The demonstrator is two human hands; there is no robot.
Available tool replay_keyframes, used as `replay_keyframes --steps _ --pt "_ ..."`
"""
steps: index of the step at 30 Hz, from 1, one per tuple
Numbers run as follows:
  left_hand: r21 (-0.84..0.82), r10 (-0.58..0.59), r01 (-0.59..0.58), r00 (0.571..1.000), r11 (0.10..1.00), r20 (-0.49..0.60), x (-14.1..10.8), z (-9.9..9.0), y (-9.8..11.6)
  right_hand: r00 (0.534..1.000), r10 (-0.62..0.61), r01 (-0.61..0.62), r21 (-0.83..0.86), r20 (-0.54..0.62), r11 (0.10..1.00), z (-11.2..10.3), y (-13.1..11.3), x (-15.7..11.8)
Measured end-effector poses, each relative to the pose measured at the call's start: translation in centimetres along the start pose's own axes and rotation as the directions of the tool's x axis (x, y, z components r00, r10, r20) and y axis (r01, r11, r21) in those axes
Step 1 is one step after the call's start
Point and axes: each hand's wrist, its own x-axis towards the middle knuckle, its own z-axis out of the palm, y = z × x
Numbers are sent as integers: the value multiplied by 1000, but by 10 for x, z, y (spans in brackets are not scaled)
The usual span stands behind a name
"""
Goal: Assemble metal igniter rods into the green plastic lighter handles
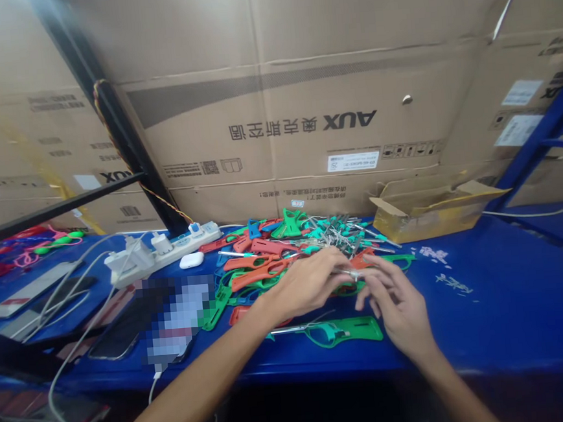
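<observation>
My left hand (311, 280) is closed in a pinch on a small silvery part (352, 273), whose kind I cannot make out. From the other side, my right hand (401, 309) has thumb and fingertips closed at the same part. Below the hands lies a green utility lighter shell (363, 329) with a metal tube and a teal inner piece in it. Under and behind the hands spreads a pile of orange lighter shells (255, 276), with green, red and blue ones mixed in. Teal lighter inner parts (334, 229) with metal rods and wires are heaped at the back.
An open cardboard box (428, 219) stands at the back right. Small pink pieces (434, 254) lie right of the pile. On the left are phones (178, 323), a white earphone case (192, 260) and a power strip (187, 244) with cables. Large cartons (267, 153) form the back wall.
</observation>
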Motion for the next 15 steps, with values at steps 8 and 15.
replay_keyframes --steps 8,15 --pt "-111 -47 45 999 993 -14 -2 0 3 981 -175 185 -153 78 971 -2 -3 3" --pt "-105 55 -58 998 993 -32 -2 1 1 967 -246 254 -197 62 947 -3 -4 5"
